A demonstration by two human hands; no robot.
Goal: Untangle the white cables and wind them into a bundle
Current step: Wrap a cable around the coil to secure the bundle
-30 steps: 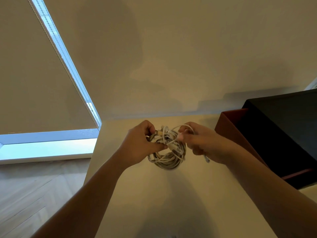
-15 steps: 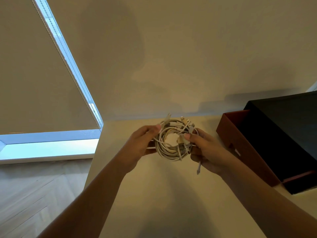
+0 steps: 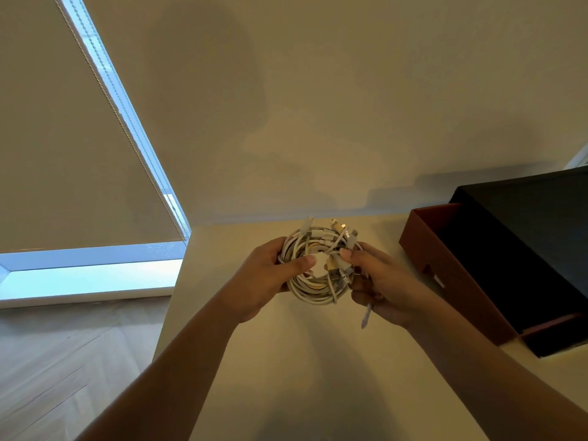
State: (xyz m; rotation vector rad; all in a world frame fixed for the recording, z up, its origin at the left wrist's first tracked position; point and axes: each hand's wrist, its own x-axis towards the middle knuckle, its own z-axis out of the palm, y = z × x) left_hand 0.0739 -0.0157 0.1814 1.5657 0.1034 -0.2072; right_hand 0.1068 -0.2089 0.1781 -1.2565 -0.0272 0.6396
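Cables (image 3: 313, 289) sit in a loose coil, held up left of the box (image 3: 445, 268). Left hand (image 3: 265, 281) grips the far side, thumb across the turns. Right hand (image 3: 383, 289) pinches the box side near the plugs. Probably light, limp and springy: clamp across all turns, not one strand, or loops will spill.

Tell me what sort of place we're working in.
Likely a home or office room: a beige roller blind over a window, a pale wood-plank floor, and a plain cream tabletop set against a bare wall.
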